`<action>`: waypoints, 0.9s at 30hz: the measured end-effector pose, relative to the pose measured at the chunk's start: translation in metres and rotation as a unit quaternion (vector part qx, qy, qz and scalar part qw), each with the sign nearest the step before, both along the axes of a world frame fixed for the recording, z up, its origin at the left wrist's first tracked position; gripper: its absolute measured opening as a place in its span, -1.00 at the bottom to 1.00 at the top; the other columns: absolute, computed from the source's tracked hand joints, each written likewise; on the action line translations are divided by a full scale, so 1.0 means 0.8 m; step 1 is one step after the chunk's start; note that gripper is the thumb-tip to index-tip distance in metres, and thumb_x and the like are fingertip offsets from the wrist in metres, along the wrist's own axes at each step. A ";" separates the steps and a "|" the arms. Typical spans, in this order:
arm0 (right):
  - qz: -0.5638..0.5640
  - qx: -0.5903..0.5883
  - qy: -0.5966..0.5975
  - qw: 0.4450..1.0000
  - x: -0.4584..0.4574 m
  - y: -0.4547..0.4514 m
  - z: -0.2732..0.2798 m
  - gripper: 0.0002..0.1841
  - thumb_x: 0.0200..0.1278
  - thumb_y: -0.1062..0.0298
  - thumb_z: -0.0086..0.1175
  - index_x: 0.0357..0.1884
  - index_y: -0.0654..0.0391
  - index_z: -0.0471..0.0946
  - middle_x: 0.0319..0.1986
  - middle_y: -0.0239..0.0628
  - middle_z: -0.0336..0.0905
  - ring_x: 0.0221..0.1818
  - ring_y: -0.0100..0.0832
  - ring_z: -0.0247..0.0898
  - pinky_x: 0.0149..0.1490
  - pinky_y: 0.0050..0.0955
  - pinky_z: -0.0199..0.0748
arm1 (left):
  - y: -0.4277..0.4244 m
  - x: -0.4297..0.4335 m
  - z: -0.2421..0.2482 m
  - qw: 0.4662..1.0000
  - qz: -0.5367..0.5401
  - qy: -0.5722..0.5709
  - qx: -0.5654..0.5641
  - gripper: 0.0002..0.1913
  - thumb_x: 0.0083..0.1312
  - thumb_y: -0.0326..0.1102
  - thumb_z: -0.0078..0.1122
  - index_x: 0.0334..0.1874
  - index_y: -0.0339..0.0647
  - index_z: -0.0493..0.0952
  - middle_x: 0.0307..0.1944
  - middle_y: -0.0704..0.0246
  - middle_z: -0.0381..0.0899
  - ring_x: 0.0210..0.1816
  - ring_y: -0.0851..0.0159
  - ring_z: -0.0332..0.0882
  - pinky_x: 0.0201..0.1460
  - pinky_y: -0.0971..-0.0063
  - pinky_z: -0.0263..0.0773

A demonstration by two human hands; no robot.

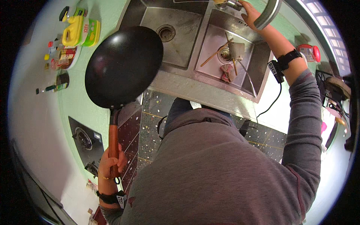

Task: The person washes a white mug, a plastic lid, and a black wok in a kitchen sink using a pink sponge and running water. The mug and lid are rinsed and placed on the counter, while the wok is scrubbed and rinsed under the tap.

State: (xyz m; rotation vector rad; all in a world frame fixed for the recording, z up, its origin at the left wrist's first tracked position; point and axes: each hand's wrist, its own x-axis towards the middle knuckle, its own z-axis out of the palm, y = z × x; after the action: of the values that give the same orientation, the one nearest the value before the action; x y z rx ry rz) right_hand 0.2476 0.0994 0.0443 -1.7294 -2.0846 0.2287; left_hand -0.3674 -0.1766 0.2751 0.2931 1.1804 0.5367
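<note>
My left hand [110, 161] is closed around the brown wooden handle of a black wok [123, 67], held up above the counter edge left of the sink. My right hand [250, 14] reaches to the metal faucet [231, 5] at the back of the sink, its fingers close to the faucet body; whether they touch it is unclear. The curved spout [268, 14] passes over that wrist. In the right basin [205, 47] lie a metal spatula [237, 50], chopsticks [215, 54] and a crumpled cloth [226, 73]. The left basin [182, 42] has a drain strainer [166, 33].
On the green counter [84, 104] at left stand a yellow jug [81, 31], several bottles and a dark jar [62, 81]. A gas stove [87, 143] is near the left arm. A red-lidded jar [309, 53] stands beyond the right forearm, with a rack behind it.
</note>
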 end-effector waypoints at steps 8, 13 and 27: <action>-0.139 0.048 0.066 0.987 -0.063 -0.102 0.018 -0.65 0.12 0.36 0.03 -0.01 0.14 0.41 -0.15 0.03 0.47 -0.07 0.03 0.41 0.00 -0.17 0.38 | -0.001 -0.013 -0.029 0.996 0.059 -0.002 0.060 -0.56 0.04 -0.33 0.17 -0.04 -0.26 0.28 -0.72 0.48 0.25 -0.83 0.49 0.16 -0.71 0.62 0.13; 0.104 -0.418 -0.001 0.902 -0.101 -0.248 -0.085 -0.78 0.13 0.40 -0.06 -0.18 0.14 0.51 -0.23 0.02 0.51 -0.13 0.00 0.44 -0.08 -0.17 0.40 | 0.005 -0.016 -0.033 0.995 0.070 -0.010 0.068 -0.53 0.03 -0.34 0.22 -0.01 -0.29 0.28 -0.72 0.47 0.23 -0.84 0.48 0.12 -0.75 0.63 0.12; -0.209 -0.334 0.060 0.917 -0.105 -0.263 -0.093 -0.85 0.08 0.49 -0.04 -0.26 0.18 0.42 -0.39 -0.08 0.50 -0.34 -0.19 0.44 -0.22 -0.29 0.40 | 0.051 -0.030 -0.037 0.999 -0.013 0.024 0.037 -0.51 -0.02 -0.25 0.23 -0.07 -0.28 0.27 -0.71 0.43 0.30 -0.79 0.47 0.21 -0.69 0.65 0.10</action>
State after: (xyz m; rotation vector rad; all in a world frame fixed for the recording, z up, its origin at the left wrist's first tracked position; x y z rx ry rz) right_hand 0.1633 -0.1110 -0.0300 -2.4171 -1.5800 0.9726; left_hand -0.3918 -0.1359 0.2455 0.3869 1.2038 0.5531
